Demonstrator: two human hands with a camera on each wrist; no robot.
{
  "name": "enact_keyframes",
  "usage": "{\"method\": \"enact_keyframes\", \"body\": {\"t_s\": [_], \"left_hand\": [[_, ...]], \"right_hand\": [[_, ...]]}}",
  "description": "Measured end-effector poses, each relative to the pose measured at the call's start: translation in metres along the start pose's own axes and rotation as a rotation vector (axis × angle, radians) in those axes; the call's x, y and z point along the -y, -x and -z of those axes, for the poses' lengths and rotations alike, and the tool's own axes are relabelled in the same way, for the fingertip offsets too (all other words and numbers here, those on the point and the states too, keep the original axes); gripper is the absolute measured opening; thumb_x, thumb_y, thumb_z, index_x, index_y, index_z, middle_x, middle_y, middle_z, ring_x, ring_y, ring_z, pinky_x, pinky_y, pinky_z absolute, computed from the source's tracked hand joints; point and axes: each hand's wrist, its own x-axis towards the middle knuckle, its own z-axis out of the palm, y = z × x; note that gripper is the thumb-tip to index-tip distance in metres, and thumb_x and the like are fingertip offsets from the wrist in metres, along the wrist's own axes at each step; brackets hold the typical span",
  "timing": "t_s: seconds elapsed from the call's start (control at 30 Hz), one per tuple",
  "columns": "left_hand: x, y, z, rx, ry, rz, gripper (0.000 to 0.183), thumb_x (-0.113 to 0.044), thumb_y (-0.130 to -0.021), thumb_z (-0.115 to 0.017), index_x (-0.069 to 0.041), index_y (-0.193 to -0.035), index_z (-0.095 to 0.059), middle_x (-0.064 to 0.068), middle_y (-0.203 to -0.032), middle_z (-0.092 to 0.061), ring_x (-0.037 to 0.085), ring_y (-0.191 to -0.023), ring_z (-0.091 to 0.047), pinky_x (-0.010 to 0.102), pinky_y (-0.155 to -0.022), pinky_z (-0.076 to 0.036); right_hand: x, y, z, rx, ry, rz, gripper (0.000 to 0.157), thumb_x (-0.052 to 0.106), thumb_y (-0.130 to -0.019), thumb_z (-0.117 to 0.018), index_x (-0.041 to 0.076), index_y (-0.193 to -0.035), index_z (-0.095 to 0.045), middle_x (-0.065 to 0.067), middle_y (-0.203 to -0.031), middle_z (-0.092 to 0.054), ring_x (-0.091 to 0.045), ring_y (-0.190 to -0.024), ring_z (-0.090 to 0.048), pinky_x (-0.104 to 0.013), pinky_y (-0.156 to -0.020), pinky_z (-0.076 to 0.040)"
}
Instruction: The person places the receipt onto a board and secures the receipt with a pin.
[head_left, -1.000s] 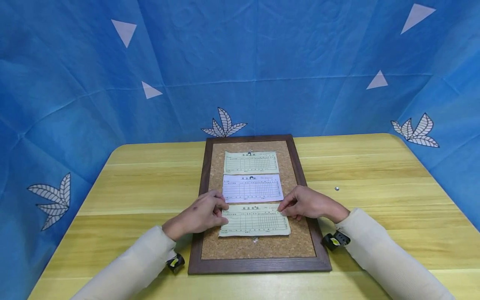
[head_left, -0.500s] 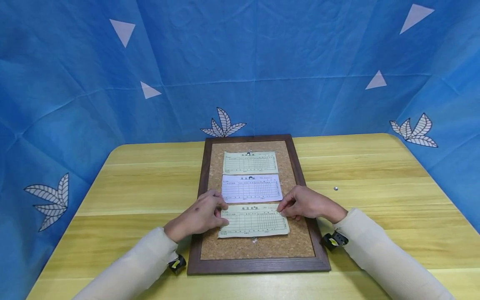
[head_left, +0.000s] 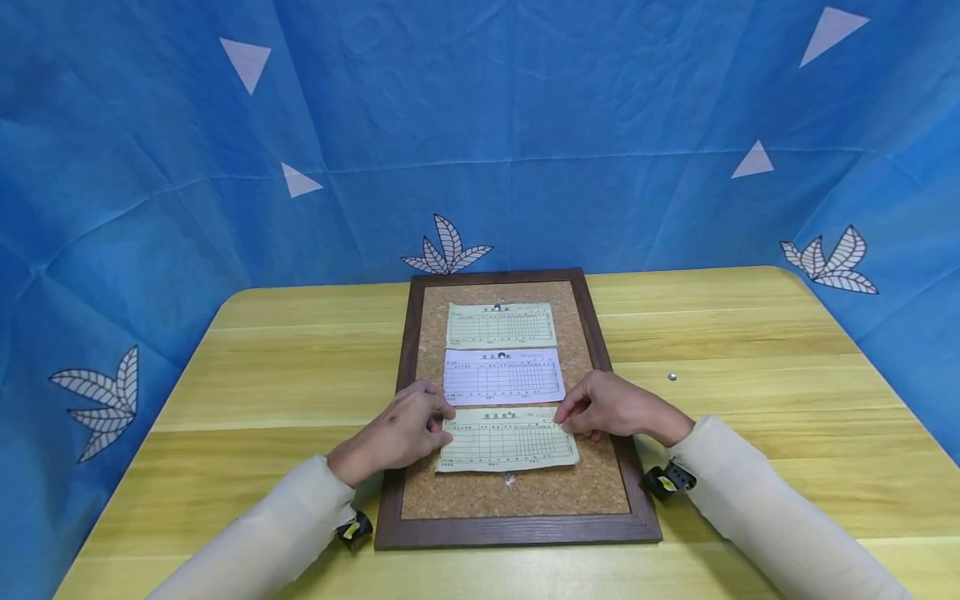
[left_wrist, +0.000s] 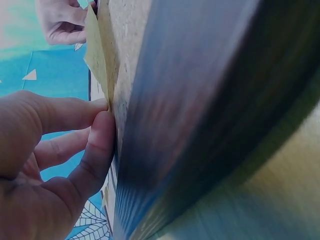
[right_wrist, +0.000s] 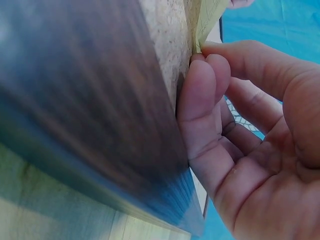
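A pale green receipt slip (head_left: 510, 442) lies lowest of three slips on a framed cork board (head_left: 517, 533). My left hand (head_left: 405, 425) pinches its left edge between thumb and finger, as the left wrist view shows close up. At the upper right corner, my right hand (head_left: 618, 407) pinches the slip with thumb and index finger; its other fingers are curled beneath. Just above is a white receipt slip (head_left: 480, 383) bearing a dark round pin (head_left: 502, 356). Above that is another pale green receipt slip (head_left: 480, 331), with a similar pin (head_left: 497, 307).
The board lies on a wooden table (head_left: 750, 333). A small shiny round piece (head_left: 672, 377) sits on the table right of the board. Below the lowest slip, a small shiny thing (head_left: 510, 480) is on the cork. A blue cloth (head_left: 600, 100) hangs behind.
My left thumb has shifted slightly upward at the lowest slip's left edge, nearer the index finger. The right hand stays in place at its corner.
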Motion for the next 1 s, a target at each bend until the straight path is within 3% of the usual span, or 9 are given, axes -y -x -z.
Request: {"method": "enact_keyframes", "body": {"t_s": [0.23, 0.5, 1.0], "left_hand": [[-0.001, 0.0011, 0.0, 0.015, 0.017, 0.034, 0.021, 0.001, -0.085, -0.077, 0.004, -0.105, -0.073, 0.016, -0.12, -0.056, 0.013, -0.086, -0.053, 0.038, -0.086, -0.048], [-0.0008, 0.0008, -0.0008, 0.012, 0.016, 0.02, 0.023, 0.001, -0.085, -0.077, 0.006, -0.106, -0.072, 0.016, -0.119, -0.056, 0.014, -0.088, -0.053, 0.038, -0.086, -0.049], [0.0012, 0.0011, -0.0005, 0.008, -0.005, 0.006, 0.023, -0.001, -0.085, -0.078, 0.004, -0.107, -0.073, 0.006, -0.106, -0.057, 0.014, -0.089, -0.05, 0.037, -0.083, -0.048]], "right_hand": [[0.0009, -0.0005, -0.0004, -0.003, 0.008, -0.014, 0.007, -0.003, -0.087, -0.07, 0.0, -0.089, -0.076, -0.001, -0.068, -0.066, -0.01, -0.056, -0.057, -0.029, -0.055, -0.052], [-0.0003, -0.0001, -0.0001, -0.004, 0.005, -0.019, 0.008, -0.003, -0.087, -0.07, 0.0, -0.09, -0.076, -0.002, -0.068, -0.066, -0.011, -0.056, -0.057, -0.029, -0.055, -0.052], [0.0006, -0.0006, -0.0005, -0.001, 0.004, -0.009, 0.008, -0.005, -0.085, -0.069, 0.0, -0.087, -0.074, 0.0, -0.065, -0.063, -0.01, -0.054, -0.057, -0.028, -0.054, -0.051]]}}
